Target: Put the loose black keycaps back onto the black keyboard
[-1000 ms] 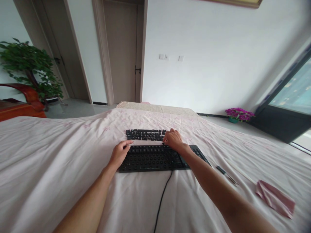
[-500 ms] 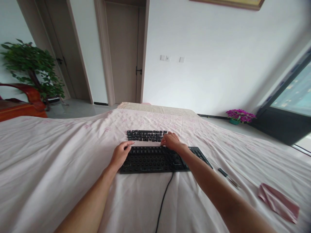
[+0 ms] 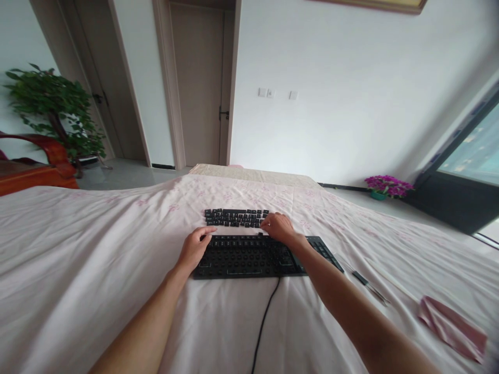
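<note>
A black keyboard [image 3: 249, 257] with its keycaps off lies on the pink sheet in front of me, its cable [image 3: 265, 317] running toward me. Just beyond it, loose black keycaps [image 3: 234, 217] lie in neat rows. My left hand [image 3: 194, 249] rests curled on the keyboard's left end, thumb along its far edge. My right hand [image 3: 278, 228] reaches over the keyboard, its fingers bent together at the right end of the keycap rows; what the fingertips pinch is too small to make out.
A thin dark tool [image 3: 364, 281] and a folded pink cloth [image 3: 452, 327] lie on the sheet [image 3: 78, 259] to the right. A potted plant [image 3: 54, 114] and wooden furniture [image 3: 35, 171] stand far left, doors [image 3: 200, 83] behind, purple flowers [image 3: 388, 186] by the window.
My right hand slid left along the keyboard's far edge, then came back to the right end of the keycap rows. My left hand stayed on the keyboard's left end.
</note>
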{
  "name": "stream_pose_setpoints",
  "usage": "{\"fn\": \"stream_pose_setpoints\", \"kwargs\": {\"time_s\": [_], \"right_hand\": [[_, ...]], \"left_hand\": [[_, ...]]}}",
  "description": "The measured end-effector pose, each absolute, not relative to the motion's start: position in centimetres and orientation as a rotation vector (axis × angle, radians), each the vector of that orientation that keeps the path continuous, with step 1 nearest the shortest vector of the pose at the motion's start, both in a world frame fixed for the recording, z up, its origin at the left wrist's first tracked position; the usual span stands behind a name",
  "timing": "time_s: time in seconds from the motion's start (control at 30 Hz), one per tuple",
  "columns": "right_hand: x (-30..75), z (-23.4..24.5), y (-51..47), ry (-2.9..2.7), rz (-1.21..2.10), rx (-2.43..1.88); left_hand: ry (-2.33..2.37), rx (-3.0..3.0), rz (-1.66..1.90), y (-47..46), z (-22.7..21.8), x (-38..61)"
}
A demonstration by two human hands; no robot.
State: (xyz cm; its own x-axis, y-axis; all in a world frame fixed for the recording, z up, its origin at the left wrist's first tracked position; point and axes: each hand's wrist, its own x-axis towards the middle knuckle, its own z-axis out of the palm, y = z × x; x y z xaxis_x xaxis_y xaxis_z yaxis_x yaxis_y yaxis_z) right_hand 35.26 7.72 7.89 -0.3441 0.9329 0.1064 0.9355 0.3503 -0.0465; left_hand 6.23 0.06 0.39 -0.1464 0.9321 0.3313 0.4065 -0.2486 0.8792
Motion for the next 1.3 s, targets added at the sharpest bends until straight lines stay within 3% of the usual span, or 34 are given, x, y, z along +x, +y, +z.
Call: {"fn": "stream_pose_setpoints", "kwargs": {"time_s": [1.3], "right_hand": [[35.2, 7.7, 8.1, -2.541, -0.116, -1.675]], "left_hand": [[1.512, 1.596, 1.389, -0.1, 0.6, 6.4]]}}
